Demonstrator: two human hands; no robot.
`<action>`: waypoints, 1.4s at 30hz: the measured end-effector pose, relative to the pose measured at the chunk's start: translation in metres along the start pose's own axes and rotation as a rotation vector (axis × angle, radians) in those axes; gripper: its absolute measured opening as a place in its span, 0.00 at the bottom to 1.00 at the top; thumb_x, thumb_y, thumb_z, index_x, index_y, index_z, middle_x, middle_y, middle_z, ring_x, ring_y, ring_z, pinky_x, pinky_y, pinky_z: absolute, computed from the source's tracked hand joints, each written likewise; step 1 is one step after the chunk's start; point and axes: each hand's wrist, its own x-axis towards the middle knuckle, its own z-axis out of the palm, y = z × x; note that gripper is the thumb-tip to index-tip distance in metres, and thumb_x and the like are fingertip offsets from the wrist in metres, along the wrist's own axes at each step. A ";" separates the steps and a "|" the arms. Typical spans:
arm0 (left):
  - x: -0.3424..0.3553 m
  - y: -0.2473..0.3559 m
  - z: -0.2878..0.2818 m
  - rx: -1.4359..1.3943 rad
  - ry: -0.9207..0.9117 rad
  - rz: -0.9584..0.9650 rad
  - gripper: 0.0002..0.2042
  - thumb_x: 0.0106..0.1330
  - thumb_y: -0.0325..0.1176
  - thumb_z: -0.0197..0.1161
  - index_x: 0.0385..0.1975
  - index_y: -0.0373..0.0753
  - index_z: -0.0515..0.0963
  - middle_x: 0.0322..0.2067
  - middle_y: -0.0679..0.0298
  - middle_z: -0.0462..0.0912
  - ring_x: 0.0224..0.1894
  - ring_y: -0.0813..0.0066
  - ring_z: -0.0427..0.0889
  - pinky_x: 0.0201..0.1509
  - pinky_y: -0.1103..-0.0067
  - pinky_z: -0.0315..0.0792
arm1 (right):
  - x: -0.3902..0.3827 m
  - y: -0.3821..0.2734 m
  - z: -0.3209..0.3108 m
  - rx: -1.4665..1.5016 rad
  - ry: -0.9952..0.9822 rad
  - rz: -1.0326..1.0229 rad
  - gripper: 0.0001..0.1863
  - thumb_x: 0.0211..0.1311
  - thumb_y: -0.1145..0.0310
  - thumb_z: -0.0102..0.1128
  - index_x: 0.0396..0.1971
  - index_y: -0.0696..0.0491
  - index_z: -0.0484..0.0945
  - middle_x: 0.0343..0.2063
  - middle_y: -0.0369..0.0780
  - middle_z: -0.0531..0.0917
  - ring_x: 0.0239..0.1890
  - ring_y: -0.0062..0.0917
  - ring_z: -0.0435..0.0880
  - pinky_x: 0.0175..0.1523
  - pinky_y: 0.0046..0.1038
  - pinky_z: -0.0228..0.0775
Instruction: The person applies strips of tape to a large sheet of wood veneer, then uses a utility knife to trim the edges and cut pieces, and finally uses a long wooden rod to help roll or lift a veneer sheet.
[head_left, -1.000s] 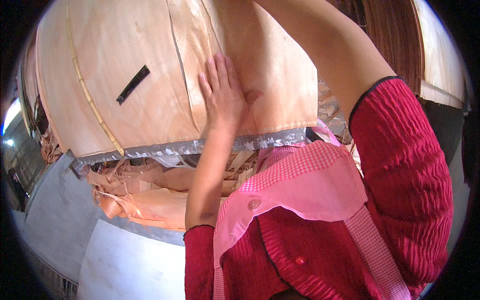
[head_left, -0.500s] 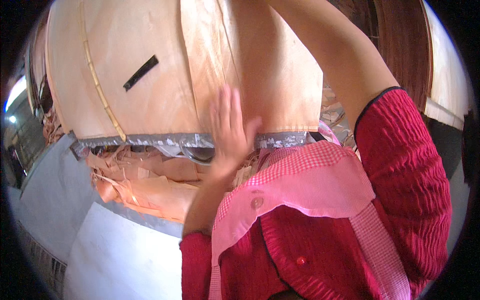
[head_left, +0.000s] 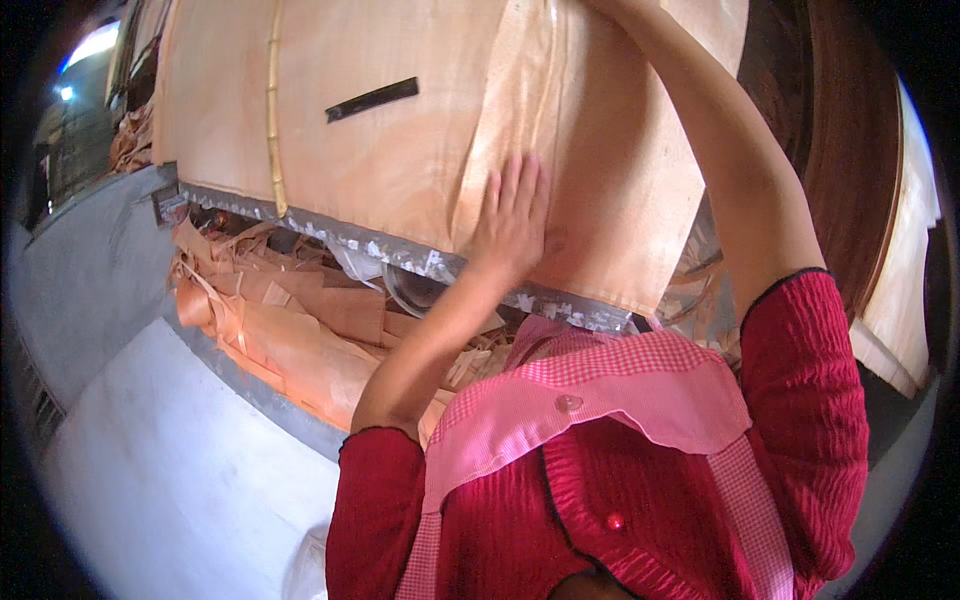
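A broad sheet of pale wood veneer (head_left: pixel 390 180) lies over a bench with a grey, white-flecked edge (head_left: pixel 350 236). My left hand (head_left: pixel 513 222) rests flat on the sheet near that edge, fingers stretched out and close to a raised, overlapping strip of veneer (head_left: pixel 500 130). My right forearm (head_left: pixel 725 140) reaches far across the sheet. Its hand lies beyond the upper edge of the picture, so its fingers do not show. To the left, a thin bamboo stick (head_left: pixel 273 110) and a flat black strip (head_left: pixel 372 99) lie on the veneer.
Below the bench edge is a heap of torn veneer scraps (head_left: pixel 300 310), with a round, clear-looking object (head_left: pixel 412 292) partly hidden there. A grey wall (head_left: pixel 110 225) and a white surface (head_left: pixel 200 430) lie at left. Dark brown sheets (head_left: pixel 850 150) stand at the right.
The whole view has turned, so the bench edge now slants down to the right. My left hand has slid slightly farther onto the veneer, still flat. My right arm stays stretched out.
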 end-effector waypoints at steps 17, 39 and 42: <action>-0.107 -0.113 0.027 -0.003 0.226 0.202 0.37 0.55 0.63 0.40 0.60 0.44 0.55 0.62 0.62 0.52 0.64 0.55 0.47 0.61 0.48 0.37 | -0.190 -0.114 -0.075 0.110 -0.155 -0.096 0.33 0.49 0.64 0.57 0.57 0.51 0.59 0.61 0.41 0.55 0.64 0.36 0.50 0.63 0.38 0.48; -0.117 -0.102 0.026 -0.206 0.520 0.256 0.19 0.56 0.45 0.54 0.46 0.44 0.72 0.54 0.63 0.66 0.61 0.63 0.57 0.60 0.55 0.47 | -0.321 -0.185 -0.057 -0.223 -0.246 0.394 0.31 0.58 0.49 0.43 0.60 0.47 0.54 0.63 0.40 0.51 0.64 0.41 0.46 0.58 0.58 0.43; -0.175 -0.117 0.021 -0.187 0.437 0.403 0.19 0.55 0.47 0.55 0.45 0.47 0.73 0.57 0.63 0.62 0.63 0.60 0.50 0.60 0.49 0.40 | -0.326 -0.196 -0.073 -0.311 -0.335 0.349 0.32 0.54 0.53 0.50 0.59 0.47 0.56 0.62 0.39 0.52 0.65 0.38 0.45 0.61 0.52 0.40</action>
